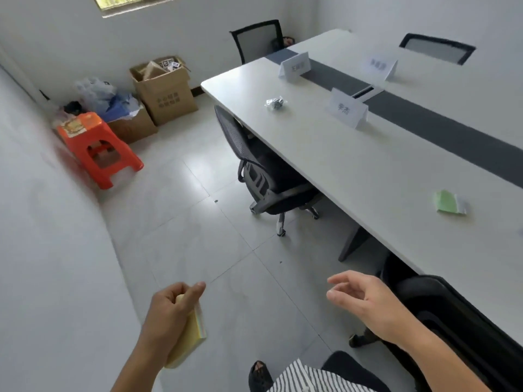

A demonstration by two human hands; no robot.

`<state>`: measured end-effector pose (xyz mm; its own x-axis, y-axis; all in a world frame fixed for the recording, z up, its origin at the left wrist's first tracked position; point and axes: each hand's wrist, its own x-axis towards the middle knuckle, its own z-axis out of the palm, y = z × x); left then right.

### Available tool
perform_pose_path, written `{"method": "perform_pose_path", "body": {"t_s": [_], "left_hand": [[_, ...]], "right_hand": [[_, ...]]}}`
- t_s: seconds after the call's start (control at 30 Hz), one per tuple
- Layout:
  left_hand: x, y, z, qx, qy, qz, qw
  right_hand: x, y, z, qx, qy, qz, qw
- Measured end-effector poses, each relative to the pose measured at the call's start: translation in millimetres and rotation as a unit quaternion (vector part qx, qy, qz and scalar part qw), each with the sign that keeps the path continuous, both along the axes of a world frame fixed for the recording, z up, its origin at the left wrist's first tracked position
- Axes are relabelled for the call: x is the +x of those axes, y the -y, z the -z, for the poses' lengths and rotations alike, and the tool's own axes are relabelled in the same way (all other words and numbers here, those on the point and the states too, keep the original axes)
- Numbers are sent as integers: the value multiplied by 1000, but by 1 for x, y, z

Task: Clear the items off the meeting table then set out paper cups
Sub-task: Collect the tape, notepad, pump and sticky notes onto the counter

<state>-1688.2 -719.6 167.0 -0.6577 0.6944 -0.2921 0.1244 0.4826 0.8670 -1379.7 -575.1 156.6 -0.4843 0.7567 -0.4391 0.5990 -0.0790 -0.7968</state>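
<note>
My left hand [167, 309] grips a yellow pad of sticky notes [189, 335] low over the floor, away from the table. My right hand [360, 299] hangs empty beside it with loosely curled fingers, near the table's front edge. On the long white meeting table [353, 171] lie a small clear bag with dark contents [275, 103], a green and white paper packet [450, 202], and three folded white name cards [347, 108] [295, 65] [379, 66]. No paper cups are in view.
A black mesh chair [263, 171] is tucked under the table's near side, and another black chair back [458, 321] stands at my right. Cardboard boxes [165, 89], bags and an orange stool [97, 149] fill the far left corner. Grey floor tiles lie between.
</note>
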Motion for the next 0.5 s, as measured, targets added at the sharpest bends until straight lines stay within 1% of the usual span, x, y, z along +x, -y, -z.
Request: {"method": "perform_pose_path", "body": {"t_s": [0.1, 0.17, 0.27, 0.4, 0.5], "left_hand": [[-15, -61, 1, 13, 4, 65, 998], [-15, -98, 4, 13, 7, 97, 995], [-6, -152, 12, 3, 16, 140, 990], [6, -229, 15, -18, 8, 172, 985], [15, -289, 6, -19, -10, 199, 980]], "right_hand": [[3, -15, 4, -12, 17, 49, 999], [6, -31, 6, -23, 39, 71, 996], [11, -64, 10, -39, 48, 103, 993], [19, -134, 23, -40, 49, 143, 988], [29, -194, 32, -22, 80, 152, 985]]}}
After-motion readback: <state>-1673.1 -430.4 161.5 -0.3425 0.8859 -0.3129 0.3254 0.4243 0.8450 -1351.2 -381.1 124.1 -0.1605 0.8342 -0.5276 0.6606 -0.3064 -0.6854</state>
